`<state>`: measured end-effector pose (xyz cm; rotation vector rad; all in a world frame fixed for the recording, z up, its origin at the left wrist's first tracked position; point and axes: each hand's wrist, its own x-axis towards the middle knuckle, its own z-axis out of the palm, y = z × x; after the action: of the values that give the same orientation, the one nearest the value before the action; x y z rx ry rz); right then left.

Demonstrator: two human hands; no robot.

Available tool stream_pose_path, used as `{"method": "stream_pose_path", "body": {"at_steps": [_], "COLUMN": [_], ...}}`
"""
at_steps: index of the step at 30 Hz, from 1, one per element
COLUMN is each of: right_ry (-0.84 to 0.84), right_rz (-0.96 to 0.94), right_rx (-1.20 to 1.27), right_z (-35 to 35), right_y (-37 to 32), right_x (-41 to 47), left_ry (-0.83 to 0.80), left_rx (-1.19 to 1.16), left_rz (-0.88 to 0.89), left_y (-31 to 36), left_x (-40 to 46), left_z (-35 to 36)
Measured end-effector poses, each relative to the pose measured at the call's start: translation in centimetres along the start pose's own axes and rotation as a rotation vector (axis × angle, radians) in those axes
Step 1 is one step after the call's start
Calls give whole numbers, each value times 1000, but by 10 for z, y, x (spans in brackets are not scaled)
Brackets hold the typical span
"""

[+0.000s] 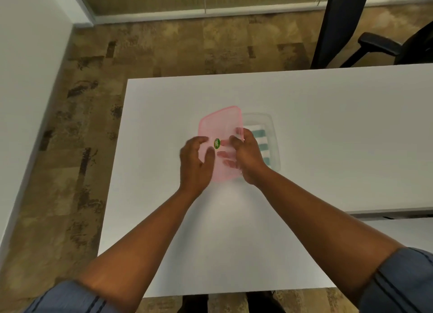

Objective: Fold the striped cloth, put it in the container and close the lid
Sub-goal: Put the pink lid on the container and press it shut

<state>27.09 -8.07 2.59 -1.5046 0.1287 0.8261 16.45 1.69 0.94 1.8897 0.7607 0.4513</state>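
Both hands (194, 165) (248, 158) grip translucent pink lid (220, 125), seemingly above clear container (274, 134)

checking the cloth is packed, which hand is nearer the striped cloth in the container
Right. The right hand overlaps the striped cloth in the clear container; the left hand holds the pink lid's far side, away from it.
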Motion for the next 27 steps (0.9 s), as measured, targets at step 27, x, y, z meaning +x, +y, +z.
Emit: {"method": "stream_pose_path", "body": {"at_steps": [27], "right_ry": [440], "right_rz": [-297], "right_rx": [-960], "right_z": [-109], "right_y": [17], "right_x": [55], "left_ry": [195], "left_rx": [182], "left_rz": [-197], "left_y": [8], "left_x": [51], "left_z": [111]}}
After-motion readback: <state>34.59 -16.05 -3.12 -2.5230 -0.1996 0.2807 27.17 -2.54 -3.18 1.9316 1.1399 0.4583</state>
